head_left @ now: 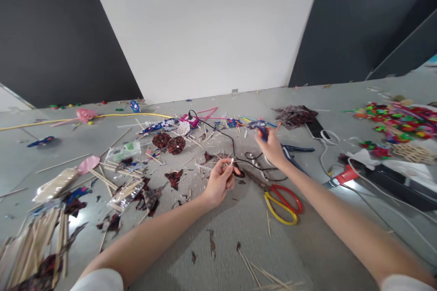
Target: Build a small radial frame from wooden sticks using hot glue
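Note:
My left hand [219, 183] is closed in a pinch near the middle of the grey surface. A small white-tipped piece [232, 161] shows at its fingertips; its kind is too small to make out. Farther forward, my right hand [271, 146] is wrapped round a blue and orange tool [262, 133], mostly hidden by the fingers. Scissors [282, 204] with one red and one yellow handle lie between my forearms. Blue-handled pliers [297, 148] rest beside my right wrist. Dark red patterned fabric scraps [174, 179] lie left of my left hand.
Two round patterned pieces [176, 145] and a pink device [190, 120] with a black cable lie ahead. Wooden sticks [41, 241] are heaped at left. At right are stacked fabric [295, 116], a phone [316, 128], a red-and-black tool [346, 175] and white cables.

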The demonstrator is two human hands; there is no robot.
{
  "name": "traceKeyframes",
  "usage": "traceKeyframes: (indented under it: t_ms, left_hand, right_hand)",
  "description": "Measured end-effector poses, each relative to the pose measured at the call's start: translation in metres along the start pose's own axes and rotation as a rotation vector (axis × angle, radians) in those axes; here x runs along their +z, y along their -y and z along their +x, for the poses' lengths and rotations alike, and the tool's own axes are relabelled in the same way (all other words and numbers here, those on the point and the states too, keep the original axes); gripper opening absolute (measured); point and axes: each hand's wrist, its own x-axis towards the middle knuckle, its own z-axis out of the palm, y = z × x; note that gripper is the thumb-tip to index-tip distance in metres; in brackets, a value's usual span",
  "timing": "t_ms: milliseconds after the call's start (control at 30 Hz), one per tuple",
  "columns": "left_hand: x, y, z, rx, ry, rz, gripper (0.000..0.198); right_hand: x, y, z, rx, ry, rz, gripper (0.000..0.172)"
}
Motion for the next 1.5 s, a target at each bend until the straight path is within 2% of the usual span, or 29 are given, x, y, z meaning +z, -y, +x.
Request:
traceKeyframes:
  t_ms: [100,200,267,367,500,567,600,700,800,900,1000,1067,1133,1233,1333,1500]
  left_hand:
    - [0.000,0.000,-0.001,-0.007,0.005,-0.008,0.050]
    - [0.001,0.000,-0.002,-0.020,0.000,-0.009,0.049]
    - [0.001,0.000,-0.001,-0.031,-0.006,0.007,0.048]
    - [0.002,0.001,0.000,-0.035,-0.006,0.046,0.048]
    - [0.002,0.005,-0.007,0.021,0.046,0.188,0.042]
    - [0.002,0.006,-0.017,0.071,0.119,0.339,0.038]
    - [0.001,0.005,-0.023,0.103,0.192,0.435,0.035]
    - [0.000,0.001,-0.037,0.216,0.488,0.769,0.026]
    - [0.001,-0.003,-0.043,0.271,0.607,0.949,0.023]
    - [0.002,-0.002,-0.040,0.274,0.551,0.956,0.025]
    - [0.001,0.003,-0.035,0.245,0.396,0.860,0.028]
    - [0.001,0.005,-0.032,0.237,0.284,0.788,0.031]
    - [0.001,0.006,-0.030,0.220,0.227,0.759,0.034]
    - [0.001,0.005,-0.031,0.229,0.244,0.787,0.035]
    - [0.001,0.003,-0.034,0.259,0.305,0.822,0.033]
    - [0.000,0.003,-0.034,0.279,0.316,0.824,0.032]
  right_hand:
    - [-0.021,-0.004,-0.030,-0.071,-0.073,0.292,0.048]
    - [-0.032,-0.005,-0.064,-0.077,-0.064,0.336,0.049]
    - [-0.034,-0.005,-0.081,-0.072,-0.104,0.274,0.043]
    - [-0.034,-0.008,-0.091,-0.087,-0.054,0.211,0.039]
    - [-0.035,-0.011,-0.087,-0.069,-0.058,0.211,0.039]
    - [-0.035,-0.013,-0.086,-0.053,-0.052,0.221,0.038]
    - [-0.035,-0.014,-0.086,-0.047,-0.051,0.223,0.038]
    - [-0.031,-0.021,-0.087,-0.074,-0.079,0.157,0.040]
    - [-0.024,-0.030,-0.086,-0.148,-0.132,-0.027,0.045]
    - [-0.018,-0.034,-0.084,-0.137,-0.154,-0.187,0.053]
    - [-0.021,-0.027,-0.084,-0.124,-0.192,-0.254,0.055]
    - [-0.028,-0.017,-0.086,-0.181,-0.210,-0.252,0.051]
    - [-0.035,-0.003,-0.089,-0.304,-0.142,-0.220,0.037]
    - [-0.038,0.021,-0.091,-0.554,0.110,-0.190,0.017]
    - [-0.030,0.045,-0.091,-0.727,0.296,-0.241,0.017]
    - [-0.004,0.071,-0.081,-0.791,0.395,-0.290,0.019]
